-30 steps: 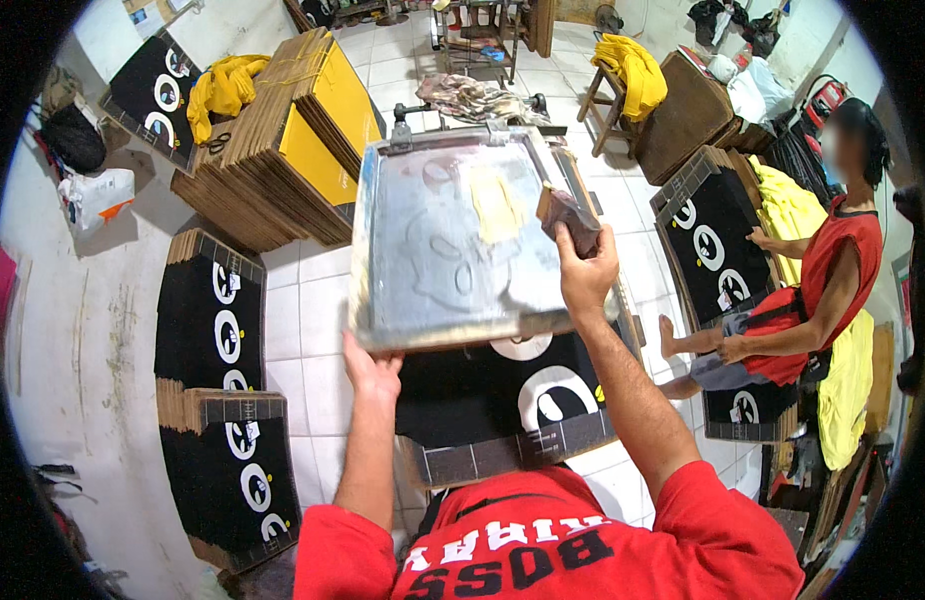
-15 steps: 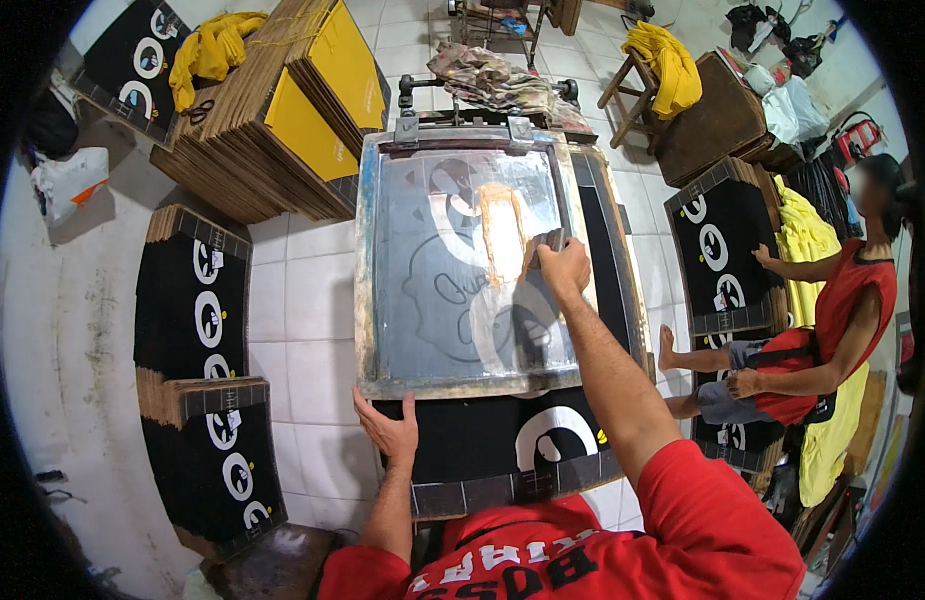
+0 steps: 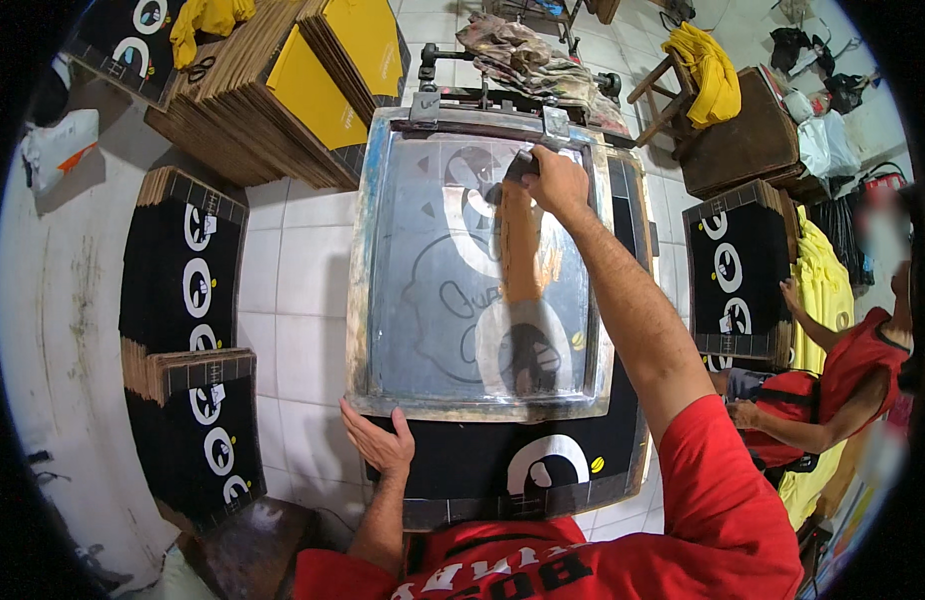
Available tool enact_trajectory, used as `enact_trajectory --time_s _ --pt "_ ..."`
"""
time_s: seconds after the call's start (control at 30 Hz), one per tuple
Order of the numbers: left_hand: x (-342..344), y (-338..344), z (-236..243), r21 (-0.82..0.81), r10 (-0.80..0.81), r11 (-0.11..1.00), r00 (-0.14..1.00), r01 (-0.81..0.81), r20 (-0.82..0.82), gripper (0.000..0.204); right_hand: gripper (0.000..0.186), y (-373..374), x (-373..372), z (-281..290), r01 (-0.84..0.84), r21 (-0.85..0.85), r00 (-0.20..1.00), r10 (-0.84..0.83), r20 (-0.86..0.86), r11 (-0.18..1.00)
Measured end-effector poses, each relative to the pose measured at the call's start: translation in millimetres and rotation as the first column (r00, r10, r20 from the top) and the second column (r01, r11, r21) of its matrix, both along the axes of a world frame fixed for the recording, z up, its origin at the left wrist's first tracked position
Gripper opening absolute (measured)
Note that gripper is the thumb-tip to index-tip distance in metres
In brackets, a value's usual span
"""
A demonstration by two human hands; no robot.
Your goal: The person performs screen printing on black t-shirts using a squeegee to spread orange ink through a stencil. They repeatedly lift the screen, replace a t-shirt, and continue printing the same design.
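Stacks of black printed cardboard sheets [image 3: 181,262] lie left, yellow-faced cardboard stacks [image 3: 323,70] behind them; a yellow cloth [image 3: 711,62] drapes a wooden stool [image 3: 663,95] at the back right.

Right arm outstretched, both hands [image 3: 381,442] lowered.

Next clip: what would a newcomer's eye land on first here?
First the big metal-framed printing screen at the centre, lying flat over a black printed sheet. The right hand grips a squeegee at the screen's far end, while the left hand rests on the near frame edge. Stacks of black cartons with white markings line the left, and another person in red sits at the right.
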State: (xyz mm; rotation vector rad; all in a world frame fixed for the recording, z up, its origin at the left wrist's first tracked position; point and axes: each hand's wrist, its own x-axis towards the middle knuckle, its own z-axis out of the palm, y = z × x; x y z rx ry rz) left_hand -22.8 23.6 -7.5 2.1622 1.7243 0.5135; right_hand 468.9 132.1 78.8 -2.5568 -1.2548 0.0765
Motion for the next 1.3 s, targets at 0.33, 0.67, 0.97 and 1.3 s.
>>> enact_trajectory --time_s 0.33,0.67,0.97,1.3 --pt "-3.4 0.1 -2.6 -0.050 -0.007 0.999 1.000 0.007 -0.010 0.095 0.022 -97.7 -61.6 -18.1 -0.358 0.063 0.929 0.348 0.128 0.932" --pt "-4.2 0.5 -4.4 -0.048 0.017 0.999 1.000 -0.018 -0.018 0.101 0.018 -14.8 8.4 -25.5 -0.227 0.088 0.965 0.211 0.156 0.970" --pt "-3.6 -0.6 -7.6 -0.034 0.015 0.999 0.999 -0.014 0.028 0.101 0.022 -128.5 -89.7 -23.5 -0.366 0.142 0.930 0.354 0.099 0.920" --pt "-13.5 26.9 29.7 -0.270 -0.014 0.955 0.926 0.124 0.377 0.140 0.022 -130.5 -92.7 -1.0 -0.347 0.068 0.938 0.345 0.038 0.936"
